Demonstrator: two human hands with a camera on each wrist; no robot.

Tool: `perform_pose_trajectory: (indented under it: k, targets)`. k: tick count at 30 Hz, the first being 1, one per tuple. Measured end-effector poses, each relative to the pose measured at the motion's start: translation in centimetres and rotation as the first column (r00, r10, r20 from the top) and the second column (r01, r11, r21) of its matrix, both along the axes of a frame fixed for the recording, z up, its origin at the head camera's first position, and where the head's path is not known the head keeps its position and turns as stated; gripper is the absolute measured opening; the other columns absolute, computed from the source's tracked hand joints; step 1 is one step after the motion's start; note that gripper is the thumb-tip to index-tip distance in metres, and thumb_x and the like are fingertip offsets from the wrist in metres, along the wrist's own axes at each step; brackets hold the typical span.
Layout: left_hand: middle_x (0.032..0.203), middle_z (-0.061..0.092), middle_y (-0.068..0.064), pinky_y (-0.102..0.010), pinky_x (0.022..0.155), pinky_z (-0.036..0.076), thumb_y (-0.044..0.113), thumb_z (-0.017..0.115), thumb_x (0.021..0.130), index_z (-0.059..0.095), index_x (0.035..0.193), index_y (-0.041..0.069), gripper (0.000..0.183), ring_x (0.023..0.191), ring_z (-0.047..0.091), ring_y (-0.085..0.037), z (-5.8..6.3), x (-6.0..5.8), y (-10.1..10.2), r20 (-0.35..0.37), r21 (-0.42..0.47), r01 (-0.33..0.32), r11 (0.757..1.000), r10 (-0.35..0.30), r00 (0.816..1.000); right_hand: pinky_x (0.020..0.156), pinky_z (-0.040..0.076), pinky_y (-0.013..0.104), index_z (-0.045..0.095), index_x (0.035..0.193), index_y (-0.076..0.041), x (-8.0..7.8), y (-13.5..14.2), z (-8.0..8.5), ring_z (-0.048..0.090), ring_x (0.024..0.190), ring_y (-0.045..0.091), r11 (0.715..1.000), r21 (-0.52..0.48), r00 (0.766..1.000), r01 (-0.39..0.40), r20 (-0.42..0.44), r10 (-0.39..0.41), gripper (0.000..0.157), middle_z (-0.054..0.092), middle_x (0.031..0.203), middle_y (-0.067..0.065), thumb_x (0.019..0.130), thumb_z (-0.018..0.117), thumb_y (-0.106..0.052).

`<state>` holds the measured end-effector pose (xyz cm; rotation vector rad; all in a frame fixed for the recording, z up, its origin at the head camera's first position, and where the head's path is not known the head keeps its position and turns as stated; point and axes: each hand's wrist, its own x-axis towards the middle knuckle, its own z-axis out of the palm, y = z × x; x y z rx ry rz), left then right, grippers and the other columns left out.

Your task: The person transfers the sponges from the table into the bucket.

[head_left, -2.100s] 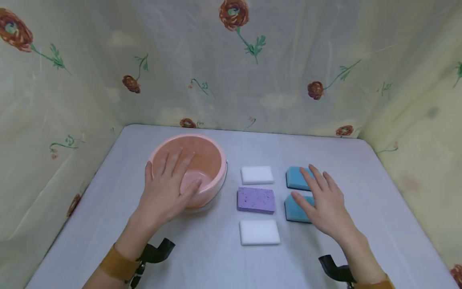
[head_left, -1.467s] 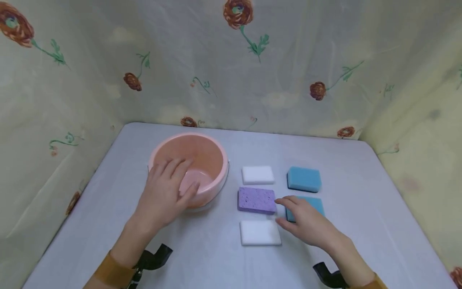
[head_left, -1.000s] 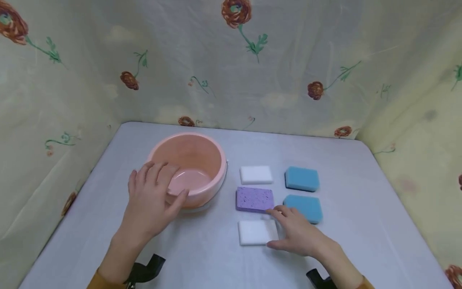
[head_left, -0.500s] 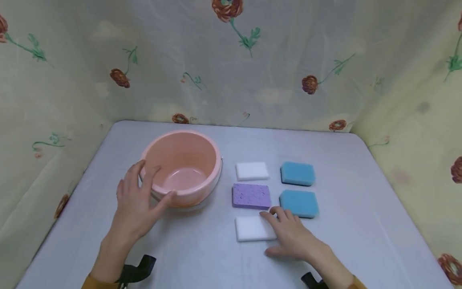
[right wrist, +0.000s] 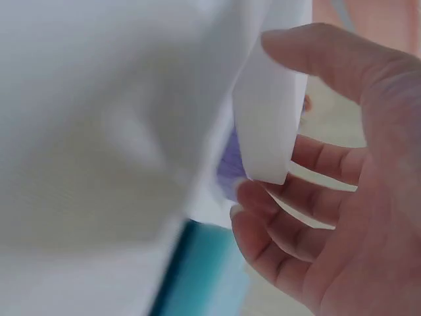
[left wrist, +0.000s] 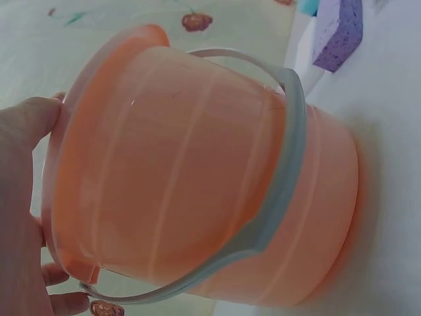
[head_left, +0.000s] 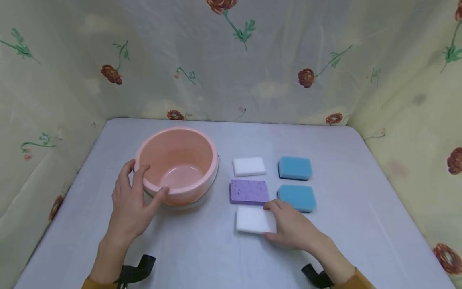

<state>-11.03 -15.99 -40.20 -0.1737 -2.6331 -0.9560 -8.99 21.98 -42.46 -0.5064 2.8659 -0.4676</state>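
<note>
A pink bucket (head_left: 184, 176) with a grey handle (left wrist: 289, 145) stands upright at the left of the table. My left hand (head_left: 131, 204) holds its near-left rim, thumb and fingers spread along the edge. On the right, my right hand (head_left: 294, 226) pinches a white sponge (head_left: 252, 220) between thumb and fingertips. The right wrist view shows this white sponge (right wrist: 270, 112) edge-on, thumb on one side and fingers on the other. Just behind it lies a purple sponge (head_left: 249, 192).
Another white sponge (head_left: 249, 166) lies behind the purple one. Two blue sponges with dark undersides, the far one (head_left: 294, 167) and the near one (head_left: 297, 198), lie to the right. A flowered curtain (head_left: 267, 60) surrounds the white-covered table (head_left: 343, 224).
My right hand has moved from over the blue sponges to the near white sponge and gripped it, shifting it slightly. My left hand has drawn back from above the bucket to its rim.
</note>
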Motion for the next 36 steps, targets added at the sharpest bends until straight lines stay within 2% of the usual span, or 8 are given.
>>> perform_pose_trajectory:
  k: [3,6,10,17,27,36]
  targets:
    - [0.158,0.019,-0.023,-0.073,0.106,0.017,0.050,0.063,0.093,0.043,0.144,0.004,0.071,0.141,0.023,-0.047,-0.2,0.1,0.1,0.003,-0.003,-0.009,1.000,0.009,1.000,0.085,0.054,0.046,0.055,0.129,-0.002,-0.2,0.4,1.8,0.061,0.102,0.026,0.996,-0.069,0.998,0.047,0.031,-0.045,0.065,0.063,0.120,0.012,0.080,0.087,-0.031]
    - [0.158,0.018,-0.022,-0.073,0.106,0.017,0.050,0.062,0.094,0.042,0.144,0.004,0.071,0.141,0.022,-0.046,-0.2,0.1,0.1,0.009,-0.004,-0.011,1.000,0.011,1.000,0.078,0.055,0.045,0.051,0.132,-0.002,-0.4,0.9,3.6,0.061,0.095,0.025,0.990,-0.111,0.996,0.087,0.010,-0.087,0.067,0.062,0.119,0.013,0.082,0.085,-0.031]
    - [0.159,0.016,-0.021,-0.073,0.107,0.016,0.050,0.062,0.094,0.041,0.145,0.006,0.071,0.142,0.021,-0.046,-0.2,0.3,-0.4,0.021,-0.003,-0.024,1.000,0.024,0.999,0.079,0.055,0.048,0.049,0.133,0.002,-1.2,1.3,5.1,0.059,0.096,0.029,0.987,-0.141,0.993,0.076,-0.076,-0.087,0.069,0.060,0.122,0.018,0.082,0.085,-0.030]
    - [0.161,0.015,-0.018,-0.073,0.107,0.015,0.049,0.065,0.093,0.040,0.146,0.008,0.071,0.143,0.021,-0.045,-0.7,0.0,-0.6,0.019,0.020,-0.018,1.000,0.018,1.000,0.078,0.054,0.049,0.048,0.135,0.003,-2.3,1.7,6.8,0.059,0.101,0.033,0.982,-0.182,0.985,0.048,-0.153,-0.076,0.072,0.059,0.125,0.020,0.083,0.084,-0.031]
    - [0.163,0.014,-0.016,-0.072,0.109,0.014,0.049,0.068,0.091,0.040,0.148,0.010,0.074,0.143,0.021,-0.044,-1.1,-0.5,-0.2,0.015,0.031,0.000,1.000,0.000,1.000,0.081,0.054,0.050,0.048,0.134,0.004,-2.4,1.9,7.7,0.062,0.099,0.033,0.963,-0.268,0.973,0.018,-0.219,-0.079,0.067,0.057,0.126,0.019,0.085,0.083,-0.024]
    - [0.163,0.014,-0.015,-0.071,0.110,0.013,0.046,0.069,0.090,0.039,0.148,0.010,0.075,0.144,0.021,-0.043,-1.0,-0.4,-0.5,0.017,0.023,-0.041,0.999,0.041,0.999,0.076,0.054,0.048,0.050,0.134,0.005,-3.6,1.1,8.4,0.060,0.095,0.030,0.973,-0.228,0.953,-0.038,-0.301,-0.033,0.069,0.057,0.125,0.021,0.083,0.085,-0.025]
